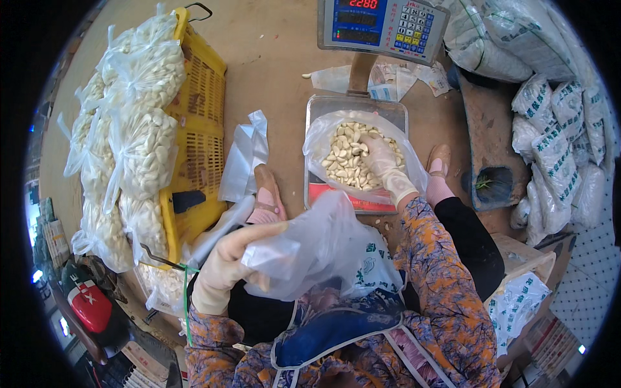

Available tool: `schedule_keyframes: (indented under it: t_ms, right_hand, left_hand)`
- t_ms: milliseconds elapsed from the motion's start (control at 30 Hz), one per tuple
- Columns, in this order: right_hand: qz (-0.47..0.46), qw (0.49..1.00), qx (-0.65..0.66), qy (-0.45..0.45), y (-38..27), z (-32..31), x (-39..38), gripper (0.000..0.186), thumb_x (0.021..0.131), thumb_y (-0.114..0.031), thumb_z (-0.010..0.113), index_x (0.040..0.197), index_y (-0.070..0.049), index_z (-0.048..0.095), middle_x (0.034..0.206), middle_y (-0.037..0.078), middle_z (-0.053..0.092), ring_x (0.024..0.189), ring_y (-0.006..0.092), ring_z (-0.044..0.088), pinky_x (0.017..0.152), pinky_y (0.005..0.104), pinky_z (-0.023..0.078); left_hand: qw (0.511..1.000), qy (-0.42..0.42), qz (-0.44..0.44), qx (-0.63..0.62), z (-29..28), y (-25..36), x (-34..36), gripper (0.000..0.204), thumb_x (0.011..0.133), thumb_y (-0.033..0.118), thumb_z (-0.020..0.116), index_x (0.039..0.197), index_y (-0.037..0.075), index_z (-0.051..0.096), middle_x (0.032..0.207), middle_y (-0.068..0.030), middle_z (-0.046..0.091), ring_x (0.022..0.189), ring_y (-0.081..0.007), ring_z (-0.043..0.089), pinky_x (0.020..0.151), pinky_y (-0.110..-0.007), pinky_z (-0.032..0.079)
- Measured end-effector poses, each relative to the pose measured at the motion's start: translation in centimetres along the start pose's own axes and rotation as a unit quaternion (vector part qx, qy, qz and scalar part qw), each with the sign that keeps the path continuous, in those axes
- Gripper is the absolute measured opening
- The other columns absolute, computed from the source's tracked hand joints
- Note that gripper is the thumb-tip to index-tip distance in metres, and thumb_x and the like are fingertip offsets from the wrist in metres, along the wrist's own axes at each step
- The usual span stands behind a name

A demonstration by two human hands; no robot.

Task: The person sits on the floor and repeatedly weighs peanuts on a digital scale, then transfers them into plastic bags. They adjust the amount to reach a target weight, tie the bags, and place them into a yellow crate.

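Observation:
My left hand, in a cream glove, grips an empty translucent plastic bag low in the view. A metal platform scale carries an open clear bag of peeled garlic cloves. My gloved right hand reaches into that bag, fingertips sunk among the cloves, so its grip is unclear. The scale's display panel stands on a post at the top. Loose flattened bags lie to the scale's left.
A yellow crate at left bears filled garlic bags. A dark trough and packed white bags are at right. My feet flank the scale. A red object sits lower left; paper scraps lie behind.

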State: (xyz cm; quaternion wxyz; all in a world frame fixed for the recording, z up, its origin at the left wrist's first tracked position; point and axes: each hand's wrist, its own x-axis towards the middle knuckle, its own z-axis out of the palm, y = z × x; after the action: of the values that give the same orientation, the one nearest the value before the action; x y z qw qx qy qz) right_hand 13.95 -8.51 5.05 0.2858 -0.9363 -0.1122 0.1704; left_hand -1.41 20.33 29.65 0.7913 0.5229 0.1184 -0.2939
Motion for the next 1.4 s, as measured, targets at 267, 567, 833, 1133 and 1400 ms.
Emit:
schedule_keyframes:
  t_ms: [267,567,833,1133,1400]
  right_hand:
    - [0.106,0.931,0.346,0.046,-1.1,-1.7,-2.7,0.028,0.075,-0.006,0.063,0.102,-0.011,0.063,0.089,0.005,0.063,0.080,0.0147,0.059,0.070,0.0259,0.047]
    - [-0.076,0.756,0.614,-0.215,-16.4,-6.8,-12.0,0.028,0.077,-0.008,0.067,0.103,-0.008,0.058,0.081,0.001,0.060,0.065,0.0068,0.058,0.047,0.0174,0.043]
    - [0.070,0.891,0.325,-0.309,-16.6,6.4,-15.8,0.028,0.082,-0.018,0.061,0.108,-0.008,0.058,0.086,0.001,0.061,0.078,0.0082,0.058,0.062,0.0214,0.046]
    - [0.082,0.953,0.144,-0.255,-14.2,8.9,-17.2,0.031,0.085,-0.027,0.057,0.109,-0.006,0.057,0.095,0.005,0.063,0.086,0.0122,0.059,0.071,0.0276,0.047]
    - [0.094,0.962,0.255,-0.007,-8.3,-2.3,-10.4,0.026,0.086,-0.026,0.054,0.102,-0.008,0.062,0.095,0.010,0.065,0.087,0.0216,0.061,0.079,0.0340,0.047]
  left_hand:
    - [0.961,-0.011,0.145,0.234,0.0,-0.4,-0.4,0.046,0.078,-0.004,0.054,0.124,-0.002,0.047,0.108,-0.0092,0.057,0.084,-0.0164,0.060,0.076,-0.027,0.048]
    - [0.988,0.113,0.102,0.040,-0.2,-2.9,-0.5,0.039,0.088,0.012,0.047,0.124,-0.001,0.045,0.095,-0.0159,0.063,0.068,-0.0146,0.063,0.058,-0.020,0.048]
    - [0.992,-0.123,-0.025,0.026,2.1,-3.3,-1.6,0.048,0.087,0.011,0.054,0.132,0.004,0.038,0.123,-0.0161,0.054,0.071,-0.0153,0.065,0.055,-0.018,0.048]
    - [0.979,0.026,-0.091,0.181,-4.4,-4.8,0.2,0.041,0.085,0.003,0.050,0.125,0.002,0.047,0.089,-0.0078,0.063,0.061,-0.0125,0.061,0.054,-0.019,0.048]
    - [0.890,0.028,-0.175,0.419,-4.9,-8.5,1.1,0.056,0.081,0.006,0.054,0.134,0.010,0.038,0.071,-0.0096,0.060,0.059,-0.0155,0.059,0.058,-0.029,0.048]
